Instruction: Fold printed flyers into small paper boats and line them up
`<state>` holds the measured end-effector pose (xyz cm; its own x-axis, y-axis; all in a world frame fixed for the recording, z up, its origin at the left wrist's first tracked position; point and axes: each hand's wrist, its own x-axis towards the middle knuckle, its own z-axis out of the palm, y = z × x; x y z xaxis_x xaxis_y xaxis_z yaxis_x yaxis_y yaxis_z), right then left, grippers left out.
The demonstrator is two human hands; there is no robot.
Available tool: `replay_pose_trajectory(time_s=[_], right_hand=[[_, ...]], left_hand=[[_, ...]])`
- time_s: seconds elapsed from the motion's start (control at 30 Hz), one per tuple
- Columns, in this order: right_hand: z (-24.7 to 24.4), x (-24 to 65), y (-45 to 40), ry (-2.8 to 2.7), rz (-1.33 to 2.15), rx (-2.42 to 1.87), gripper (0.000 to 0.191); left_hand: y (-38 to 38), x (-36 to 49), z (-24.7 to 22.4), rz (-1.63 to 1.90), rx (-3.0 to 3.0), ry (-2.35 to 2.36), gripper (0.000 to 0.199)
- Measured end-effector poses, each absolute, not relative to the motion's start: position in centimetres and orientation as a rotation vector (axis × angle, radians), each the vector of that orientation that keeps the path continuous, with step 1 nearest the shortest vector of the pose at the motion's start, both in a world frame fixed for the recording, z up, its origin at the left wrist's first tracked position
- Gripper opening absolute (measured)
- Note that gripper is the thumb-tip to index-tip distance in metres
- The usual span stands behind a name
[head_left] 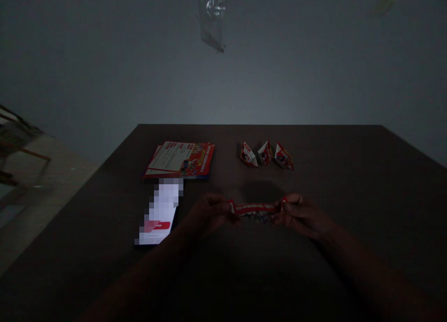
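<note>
A red printed paper, folded into a narrow strip (255, 208), is stretched level between my two hands above the dark table. My left hand (213, 214) pinches its left end. At the right end the fingers of my right hand (296, 215) are closed on it. Beyond my hands stand folded paper shapes like small boats: a left one (248, 155), a middle one (266, 153) and a right one (283, 157). A stack of red and white printed leaflets (181, 159) lies at the back left. The light is dim, so finger details are hard to see.
A phone with a lit screen (160, 212) lies left of my left hand, close to the forearm. The dark table (335, 150) meets a grey wall (296, 70). Clear plastic (213, 19) hangs on the wall. Blurred furniture (21, 145) stands at far left.
</note>
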<state>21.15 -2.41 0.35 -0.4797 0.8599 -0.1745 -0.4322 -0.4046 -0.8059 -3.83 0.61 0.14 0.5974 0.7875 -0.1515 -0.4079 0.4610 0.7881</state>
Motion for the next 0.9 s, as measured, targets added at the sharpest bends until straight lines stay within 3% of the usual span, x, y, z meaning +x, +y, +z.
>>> replay_pose_trajectory(time_s=[0.27, 0.43, 0.57, 0.9], right_hand=[[0.4, 22.6, -2.1, -1.14, 1.964, -0.856, 0.014], [0.9, 22.6, -1.9, -1.254, 1.877, -1.029, 0.034], [1.1, 22.4, -1.9, -1.356, 1.792, -1.158, 0.015], [1.1, 20.8, -1.9, -1.254, 1.506, -1.371, 0.023]], left_hand=[[1.1, -4.7, 0.5, 0.632, 1.015, 0.654, 0.015], [1.4, -4.6, 0.9, 0.594, 1.087, 0.738, 0.017], [1.3, -4.3, 1.2, 0.636, 1.132, 0.897, 0.031], [0.5, -2.6, 0.0, 0.96, 1.128, 1.193, 0.016]])
